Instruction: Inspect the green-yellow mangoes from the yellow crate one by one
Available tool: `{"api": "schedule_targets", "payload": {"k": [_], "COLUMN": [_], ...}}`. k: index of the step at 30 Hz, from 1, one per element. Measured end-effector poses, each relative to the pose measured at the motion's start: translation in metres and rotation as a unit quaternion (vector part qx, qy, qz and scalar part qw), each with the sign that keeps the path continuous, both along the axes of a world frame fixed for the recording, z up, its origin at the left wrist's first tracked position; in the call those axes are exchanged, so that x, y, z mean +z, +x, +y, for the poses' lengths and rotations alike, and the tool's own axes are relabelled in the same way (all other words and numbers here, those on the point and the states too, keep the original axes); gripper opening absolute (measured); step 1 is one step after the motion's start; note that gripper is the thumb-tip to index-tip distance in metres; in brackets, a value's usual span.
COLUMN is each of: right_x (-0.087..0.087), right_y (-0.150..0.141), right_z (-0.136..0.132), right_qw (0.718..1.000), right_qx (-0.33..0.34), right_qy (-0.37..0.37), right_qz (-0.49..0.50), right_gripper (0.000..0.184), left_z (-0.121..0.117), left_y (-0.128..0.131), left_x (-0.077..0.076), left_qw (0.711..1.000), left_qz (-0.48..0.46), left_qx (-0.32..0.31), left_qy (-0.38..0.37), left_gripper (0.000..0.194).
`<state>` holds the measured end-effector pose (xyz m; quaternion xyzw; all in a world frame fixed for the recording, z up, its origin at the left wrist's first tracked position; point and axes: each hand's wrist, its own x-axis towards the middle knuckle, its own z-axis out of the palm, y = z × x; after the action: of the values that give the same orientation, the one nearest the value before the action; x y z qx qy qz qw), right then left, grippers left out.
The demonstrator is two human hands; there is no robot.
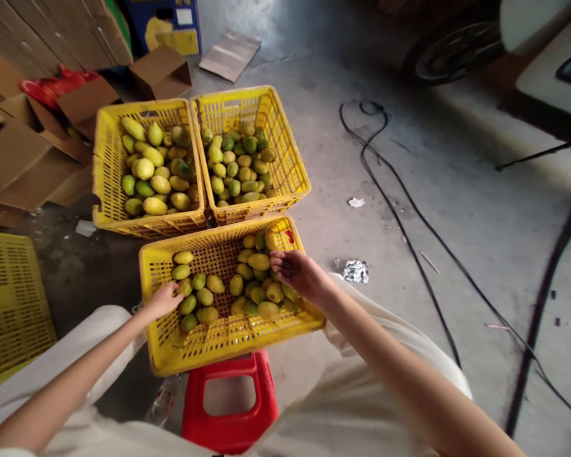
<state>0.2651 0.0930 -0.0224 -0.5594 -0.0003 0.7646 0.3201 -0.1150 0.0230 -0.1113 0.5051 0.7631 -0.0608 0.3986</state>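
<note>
Across the rough concrete floor (323, 158), creased cardboard boxes (28, 152) crowd left; two fruit-filled crates (285, 146) abut your perforated yellow plastic crate (223, 247), above a smooth red stool (228, 435). Your right hand's (299, 270) fingers are wide; your left's (164, 299) meet oval, mottled fruit (259, 261) inside, grip unclear.

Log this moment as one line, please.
Left hand: at left fruit pile | right hand: open, beside right fruit pile | near crate: holds both piles | far-left crate, far-right crate: hold more fruit
</note>
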Motion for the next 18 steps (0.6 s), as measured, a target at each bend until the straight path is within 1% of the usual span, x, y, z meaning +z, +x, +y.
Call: {"api": "schedule_targets", "payload": {"k": [1, 2, 3, 5, 7, 9, 11, 14, 16, 18], "right_x": [0.001, 0.003, 0.005, 0.008, 0.010, 0.011, 0.011, 0.013, 0.017, 0.021], "right_y": [0.001, 0.003, 0.004, 0.006, 0.009, 0.011, 0.012, 0.014, 0.014, 0.015], "right_z": [-0.004, -0.007, -0.010, -0.015, -0.020, -0.025, -0.030, -0.036, -0.040, -0.042], "right_qw": [1.000, 1.000, 1.000, 0.999, 0.999, 0.999, 0.999, 0.999, 0.999, 0.999], "right_qx": [0.008, 0.015, 0.021, 0.032, 0.037, 0.038, 0.041, 0.032, 0.024, 0.020], "right_qy": [-0.003, -0.001, 0.001, 0.000, -0.003, 0.003, 0.008, -0.012, -0.026, -0.036], "right_qz": [0.000, 0.001, 0.000, -0.009, -0.022, -0.030, -0.031, -0.034, -0.038, -0.035], "right_gripper": [0.010, 0.009, 0.009, 0.008, 0.008, 0.008, 0.013, 0.030, 0.037, 0.042], "left_z": [0.001, 0.005, 0.011, 0.027, 0.043, 0.055, 0.061, 0.063, 0.061, 0.057], "left_y": [0.001, 0.002, 0.004, 0.010, 0.016, 0.021, 0.024, 0.027, 0.028, 0.028], "left_x": [-0.011, -0.020, -0.029, -0.048, -0.067, -0.086, -0.105, -0.127, -0.138, -0.145], "left_qw": [0.998, 0.996, 0.994, 0.992, 0.989, 0.986, 0.982, 0.969, 0.961, 0.954], "left_qz": [0.035, 0.057, 0.069, 0.091, 0.126, 0.152, 0.171, 0.215, 0.243, 0.260], "left_qx": [-0.052, -0.075, -0.085, -0.087, -0.075, -0.062, -0.068, -0.100, -0.118, -0.136], "left_qy": [-0.005, -0.009, -0.007, -0.003, -0.010, -0.024, -0.041, -0.061, -0.062, -0.064], "left_gripper": [0.030, 0.034, 0.039, 0.052, 0.065, 0.075, 0.079, 0.080, 0.080, 0.078]}}
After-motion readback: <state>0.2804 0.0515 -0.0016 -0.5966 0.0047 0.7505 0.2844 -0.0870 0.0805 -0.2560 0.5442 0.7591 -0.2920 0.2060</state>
